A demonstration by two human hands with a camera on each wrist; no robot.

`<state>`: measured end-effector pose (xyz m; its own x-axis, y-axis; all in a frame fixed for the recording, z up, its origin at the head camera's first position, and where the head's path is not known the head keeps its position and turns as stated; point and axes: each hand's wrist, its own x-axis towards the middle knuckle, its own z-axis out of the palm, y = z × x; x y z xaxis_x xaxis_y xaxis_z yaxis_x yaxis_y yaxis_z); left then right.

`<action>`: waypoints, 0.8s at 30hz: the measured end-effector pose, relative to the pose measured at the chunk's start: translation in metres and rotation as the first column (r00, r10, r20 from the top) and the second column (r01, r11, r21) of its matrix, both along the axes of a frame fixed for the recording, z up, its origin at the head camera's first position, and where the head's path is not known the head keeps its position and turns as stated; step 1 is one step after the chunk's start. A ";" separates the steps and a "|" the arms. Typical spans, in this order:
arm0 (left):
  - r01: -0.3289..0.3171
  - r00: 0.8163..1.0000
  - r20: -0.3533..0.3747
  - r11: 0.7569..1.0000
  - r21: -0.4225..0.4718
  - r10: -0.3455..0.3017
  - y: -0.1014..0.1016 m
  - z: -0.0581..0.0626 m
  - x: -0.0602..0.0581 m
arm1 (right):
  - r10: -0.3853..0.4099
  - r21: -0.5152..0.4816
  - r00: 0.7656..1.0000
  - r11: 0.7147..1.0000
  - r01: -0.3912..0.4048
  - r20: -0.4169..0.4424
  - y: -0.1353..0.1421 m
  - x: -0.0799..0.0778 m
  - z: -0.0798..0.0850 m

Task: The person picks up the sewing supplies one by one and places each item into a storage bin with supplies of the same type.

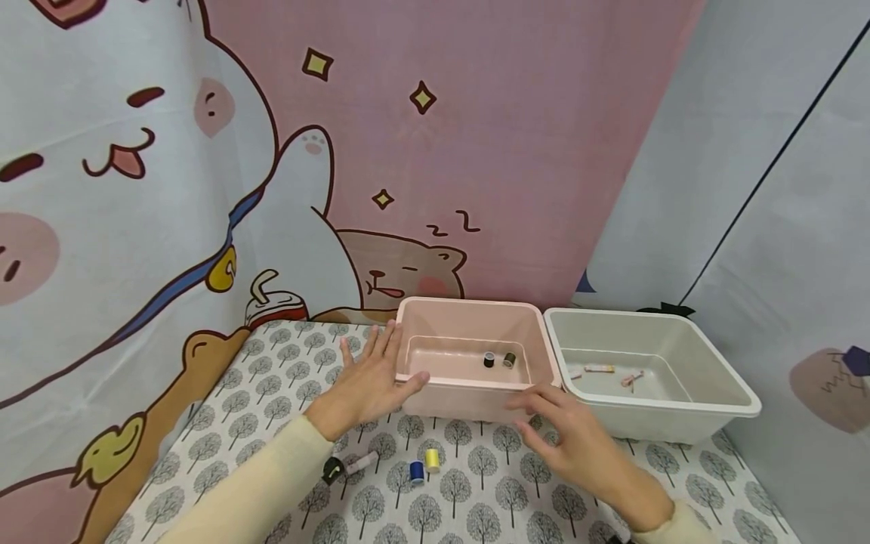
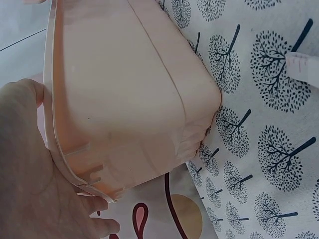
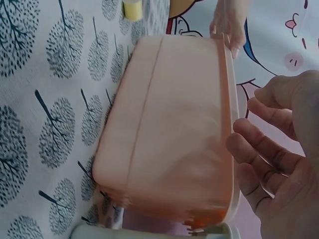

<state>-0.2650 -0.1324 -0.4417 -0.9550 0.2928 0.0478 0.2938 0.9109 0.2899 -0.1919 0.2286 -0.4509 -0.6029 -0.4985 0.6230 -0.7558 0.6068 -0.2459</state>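
Note:
My left hand [image 1: 370, 381] lies at the left front corner of the pink bin [image 1: 469, 400], fingers spread and mostly straight. Its thumb reaches over the front rim, and the left wrist view shows the palm against that rim. My right hand [image 1: 567, 431] is by the bin's right front corner, fingers loosely bent and holding nothing. In the right wrist view its fingertips [image 3: 239, 142] are close to the rim; contact is hard to tell. Inside the pink bin are a black thread spool [image 1: 488, 360] and a dark green spool [image 1: 509, 360].
Nearer me on the tree-print cloth lie a blue spool [image 1: 417, 472], a yellow spool [image 1: 432, 460], a pale pink tube-like piece [image 1: 362, 462] and a black item [image 1: 332, 470]. A light grey bin [image 1: 666, 423] with several small pinkish pieces stands against the pink bin's right side.

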 end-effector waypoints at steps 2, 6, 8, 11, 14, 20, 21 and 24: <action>0.001 1.000 -0.004 1.000 0.008 -0.001 0.000 0.000 0.000 | 0.004 0.009 1.000 1.000 -0.004 -0.003 -0.002 0.000 -0.003; 0.003 1.000 0.000 1.000 0.020 -0.003 0.000 0.000 0.000 | 0.009 0.022 1.000 1.000 -0.009 -0.019 -0.006 0.002 -0.008; 0.003 1.000 0.001 1.000 0.024 -0.003 0.000 0.000 0.000 | 0.015 0.026 1.000 1.000 -0.014 -0.017 -0.008 0.003 -0.011; 0.003 1.000 -0.001 1.000 0.027 -0.003 0.000 0.000 0.000 | 0.013 0.046 1.000 0.999 -0.013 -0.003 -0.012 0.005 -0.016; 0.001 1.000 0.001 1.000 0.028 -0.001 -0.001 -0.001 0.000 | -0.010 0.092 1.000 0.996 0.008 0.022 -0.016 0.007 -0.022; 0.001 1.000 0.010 1.000 0.027 -0.001 -0.001 0.000 0.000 | -0.059 0.185 0.992 0.982 0.037 0.113 -0.022 0.013 -0.029; 0.001 1.000 0.010 1.000 0.028 -0.001 -0.001 0.000 0.000 | -0.052 0.190 0.991 0.981 0.028 0.125 -0.023 0.013 -0.030; 0.004 1.000 0.010 0.999 0.033 -0.004 -0.001 0.001 0.000 | -0.036 0.206 0.989 0.978 0.006 0.143 -0.026 0.013 -0.036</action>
